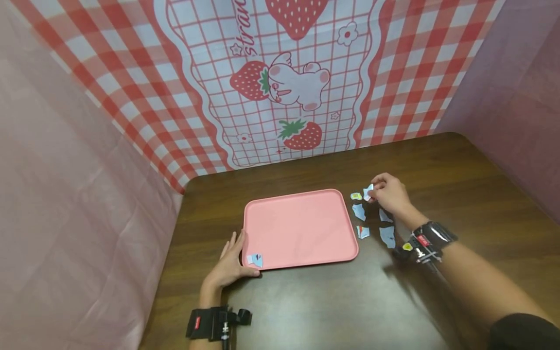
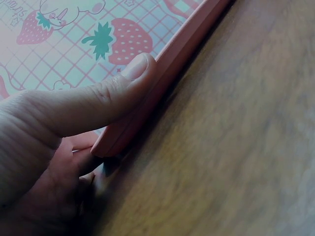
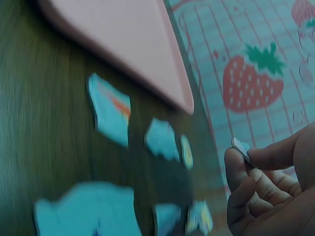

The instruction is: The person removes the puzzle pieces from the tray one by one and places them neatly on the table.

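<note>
A pink tray (image 1: 302, 228) lies on the brown table. My left hand (image 1: 229, 265) rests against its near left corner, thumb along the front rim, index finger along the left side. In the left wrist view that thumb (image 2: 108, 96) lies straight against the tray's edge (image 2: 172, 59). A small blue-and-white puzzle-like piece (image 1: 255, 260) sits inside that corner. Beyond the tray's right side, my right hand (image 1: 391, 194) pinches a pale piece (image 1: 368, 192) between thumb and fingertip. The right wrist view shows this held piece (image 3: 240, 146) almost edge-on, raised off the table.
Right of the tray lie a yellow piece (image 1: 356, 196), a pale blue piece (image 1: 358, 212) and a red-marked piece (image 1: 362, 232). Nearer my right wrist are two more pale pieces, one larger (image 1: 387, 236). A strawberry-print checked cloth (image 1: 297, 97) hangs behind the table.
</note>
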`<state>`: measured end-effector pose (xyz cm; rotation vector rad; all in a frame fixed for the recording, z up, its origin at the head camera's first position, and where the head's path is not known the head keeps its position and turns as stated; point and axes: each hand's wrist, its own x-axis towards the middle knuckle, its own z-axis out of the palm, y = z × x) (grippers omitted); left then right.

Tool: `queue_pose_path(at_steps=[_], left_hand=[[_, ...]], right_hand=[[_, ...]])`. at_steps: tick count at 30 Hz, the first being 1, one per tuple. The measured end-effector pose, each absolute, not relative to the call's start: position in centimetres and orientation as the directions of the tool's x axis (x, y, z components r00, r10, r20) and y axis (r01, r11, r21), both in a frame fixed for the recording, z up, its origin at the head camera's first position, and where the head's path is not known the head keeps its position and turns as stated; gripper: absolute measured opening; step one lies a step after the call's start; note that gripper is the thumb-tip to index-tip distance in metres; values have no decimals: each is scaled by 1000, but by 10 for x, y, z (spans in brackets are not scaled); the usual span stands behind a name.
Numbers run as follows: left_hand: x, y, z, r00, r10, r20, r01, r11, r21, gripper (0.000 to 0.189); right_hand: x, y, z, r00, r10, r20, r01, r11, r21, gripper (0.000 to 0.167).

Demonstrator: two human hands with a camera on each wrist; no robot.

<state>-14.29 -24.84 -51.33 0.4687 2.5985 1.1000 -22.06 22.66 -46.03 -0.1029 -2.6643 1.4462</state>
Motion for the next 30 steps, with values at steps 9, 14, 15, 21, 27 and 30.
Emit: queue_pose_path(at_steps=[9,14,15,21,27,30], left_hand=[[-144,-249,-514,-908,395,-139,182,671,719,130],[-144,-249,-515,-908,391,-152,171,675,718,131],[-144,-249,-515,-908,392,-149,173,674,718,131],[-144,-249,-516,-910,399,-115,200,663,722,130],[-144,-248,-515,-909,402,-111,201,656,728,130],[-144,-248,-514,-909,400,-113,198,655,729,130]], right_hand=[[-226,273,-471,-980,192,56,81,637,-767,30],[-232,291,-479,-975,219,19,130,645,-753,29],[-233,294,-480,-975,222,17,137,657,-742,29],[-237,303,-483,-978,207,31,137,743,-655,29],[-241,308,-489,-982,181,60,106,778,-619,28],[-243,309,-492,-983,173,61,102,791,-604,28]])
